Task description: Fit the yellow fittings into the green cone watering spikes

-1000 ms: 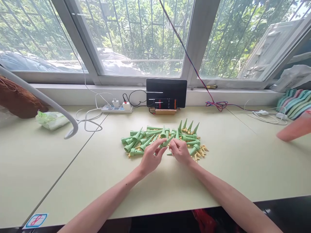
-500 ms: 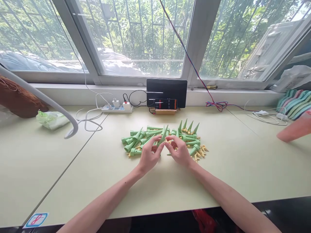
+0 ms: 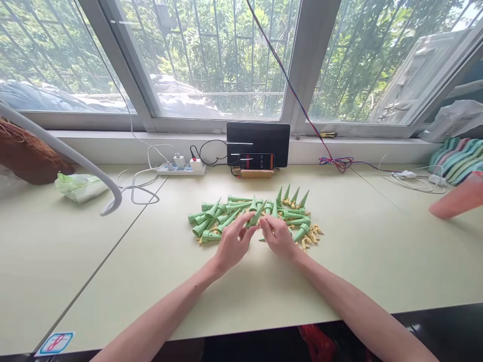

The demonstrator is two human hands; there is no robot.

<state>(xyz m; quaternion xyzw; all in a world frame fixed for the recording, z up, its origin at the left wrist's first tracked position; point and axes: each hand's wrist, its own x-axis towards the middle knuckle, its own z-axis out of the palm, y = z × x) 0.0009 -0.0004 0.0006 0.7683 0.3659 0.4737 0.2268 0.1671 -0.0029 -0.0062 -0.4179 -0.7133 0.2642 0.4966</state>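
Between my hands a green watering spike [image 3: 258, 213] leans with its tip up and to the right. My left hand [image 3: 234, 244] is closed on its lower end with thumb and fingers. My right hand [image 3: 280, 239] is pinched close beside that lower end; what is in its fingertips is too small and covered to make out. More green spikes [image 3: 208, 219] lie in a loose pile around and behind both hands. Several upright spikes [image 3: 295, 196] stand at the back right. Small yellow plastic pieces [image 3: 312, 236] are scattered to the right of my right hand.
A phone [image 3: 257, 161] leans against a black tablet [image 3: 258, 136] at the back of the table. Left of it are a power strip [image 3: 182, 168], a plastic packet [image 3: 80, 187] and a white curved arm [image 3: 94, 173]. Bundled cable [image 3: 337, 163] lies at the back right.
The spike in my left hand has tilted further to the right. My right fingers have closed more tightly and moved in near its lower end.
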